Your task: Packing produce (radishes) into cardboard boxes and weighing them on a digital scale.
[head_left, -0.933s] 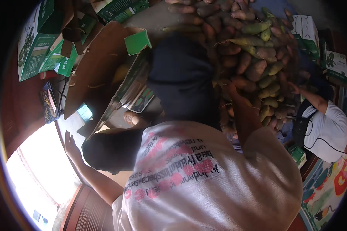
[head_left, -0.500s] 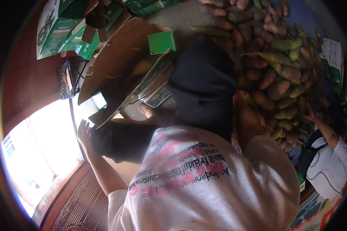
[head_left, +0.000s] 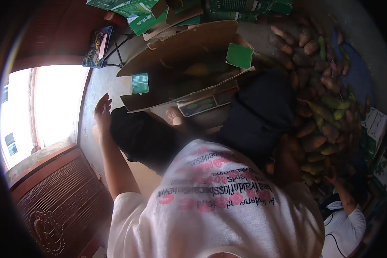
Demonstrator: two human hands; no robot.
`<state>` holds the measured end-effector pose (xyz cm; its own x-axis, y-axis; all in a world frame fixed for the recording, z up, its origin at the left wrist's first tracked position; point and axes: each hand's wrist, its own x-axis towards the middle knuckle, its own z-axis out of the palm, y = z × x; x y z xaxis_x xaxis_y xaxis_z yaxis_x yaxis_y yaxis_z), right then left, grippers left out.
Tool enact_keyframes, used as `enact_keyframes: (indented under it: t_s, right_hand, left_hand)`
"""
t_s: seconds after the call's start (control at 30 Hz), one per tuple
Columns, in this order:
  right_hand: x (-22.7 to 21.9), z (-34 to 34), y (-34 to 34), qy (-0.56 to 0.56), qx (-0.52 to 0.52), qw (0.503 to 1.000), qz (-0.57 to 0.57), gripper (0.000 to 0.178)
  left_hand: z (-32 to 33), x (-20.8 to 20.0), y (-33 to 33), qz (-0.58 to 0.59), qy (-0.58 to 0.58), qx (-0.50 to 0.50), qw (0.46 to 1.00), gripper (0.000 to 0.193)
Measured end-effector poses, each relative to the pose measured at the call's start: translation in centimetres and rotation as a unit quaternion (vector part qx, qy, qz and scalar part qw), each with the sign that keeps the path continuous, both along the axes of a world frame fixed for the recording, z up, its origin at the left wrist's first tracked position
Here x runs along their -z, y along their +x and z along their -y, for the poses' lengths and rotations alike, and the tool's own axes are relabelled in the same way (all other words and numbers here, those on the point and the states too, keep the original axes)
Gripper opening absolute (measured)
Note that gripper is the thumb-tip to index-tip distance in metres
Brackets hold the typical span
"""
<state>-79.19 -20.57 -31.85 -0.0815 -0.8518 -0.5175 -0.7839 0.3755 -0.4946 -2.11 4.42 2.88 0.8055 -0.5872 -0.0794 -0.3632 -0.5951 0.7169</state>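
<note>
My left hand (head_left: 102,112) is raised beside my left knee with nothing in it, its fingers apart and slightly bent. Close by is the near-left corner of a big open cardboard carton (head_left: 180,38) with green flaps, standing in front of my legs. A yellowish, elongated thing (head_left: 198,69) lies in the shade inside it. My right forearm (head_left: 286,161) reaches down past my right knee beside a heap of large reddish-brown and green root vegetables (head_left: 326,103). Deep shade there hides the fingers of my right hand.
Green printed cartons (head_left: 245,7) stand at the back, white-and-green ones (head_left: 374,124) at the right. A dark patterned folding stool (head_left: 97,47) is at the left, near a carved wooden panel (head_left: 51,206). At lower right a co-worker (head_left: 346,223) reaches toward the heap.
My view has swung, so the carton and heap appear further right and the wooden panel shows more. My left hand remains raised by the knee; my right forearm appears lower.
</note>
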Motion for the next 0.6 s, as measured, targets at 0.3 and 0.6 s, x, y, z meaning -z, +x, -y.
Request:
enact_keyframes:
  t_s: [0.3,0.6]
  right_hand:
    - [-18.2,8.1,-0.3,-0.141,0.124,0.975,0.116,0.061]
    - [-50.0,12.3,22.3,-0.283,-0.340,0.897,0.012,0.056]
  left_hand:
    - [3.8,-4.5,-1.5,0.052,-0.058,0.038,0.996,0.035]
    - [12.8,-5.9,-3.4,0.094,-0.072,0.220,0.968,0.035]
